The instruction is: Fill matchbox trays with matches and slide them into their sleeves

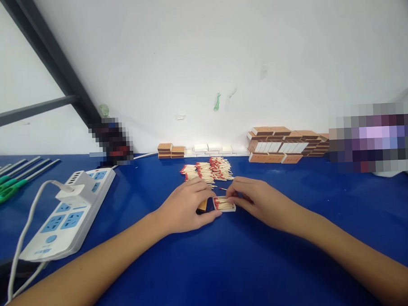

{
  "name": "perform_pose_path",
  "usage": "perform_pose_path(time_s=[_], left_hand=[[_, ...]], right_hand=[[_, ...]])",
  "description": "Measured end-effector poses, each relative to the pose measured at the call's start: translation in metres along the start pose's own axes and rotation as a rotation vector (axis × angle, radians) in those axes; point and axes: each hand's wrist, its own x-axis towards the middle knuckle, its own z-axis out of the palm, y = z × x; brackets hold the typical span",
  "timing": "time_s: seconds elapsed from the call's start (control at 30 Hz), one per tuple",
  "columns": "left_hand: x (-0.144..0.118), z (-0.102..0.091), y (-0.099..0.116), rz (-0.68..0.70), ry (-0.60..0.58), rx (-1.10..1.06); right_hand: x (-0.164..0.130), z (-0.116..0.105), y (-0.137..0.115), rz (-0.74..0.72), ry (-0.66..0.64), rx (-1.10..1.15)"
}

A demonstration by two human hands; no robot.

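Right hand [248, 196], fingers bunched, at right end of match tray [226, 210], long axis left-right; left hand [190, 205] loosely curved around matchbox sleeve [202, 206]; both holds unclear.

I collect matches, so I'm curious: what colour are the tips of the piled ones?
The piled matches are red-tipped, seen best in the head camera view.

Wht pwr strip [66, 220] btwn 8 & 9 o'clock on blue table [209, 270]; wht adapter [79, 191] plugged in, wht cable [31, 212] curving off it. Grn-handled tools [4, 191] w/ metal shafts, 9 o'clock. Blk frame [51, 51], 10 o'clock. Wht wall [186, 45], 12 o'clock, w/ sm grn mark [217, 102].
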Motion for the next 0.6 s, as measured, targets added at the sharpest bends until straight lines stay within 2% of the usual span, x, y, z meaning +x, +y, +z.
perform_pose_path(time_s=[0.47,0.6], left_hand=[[0.0004,0.0002,0.0001,0.005,-0.001,-0.001],[0.0004,0.0007,-0.0002,0.004,0.010,-0.001]], right_hand=[[-0.0002,0.0001,-0.0032,0.010,0.027,0.091],[0.0003,0.0024,-0.0026,-0.045,0.075,0.037]])
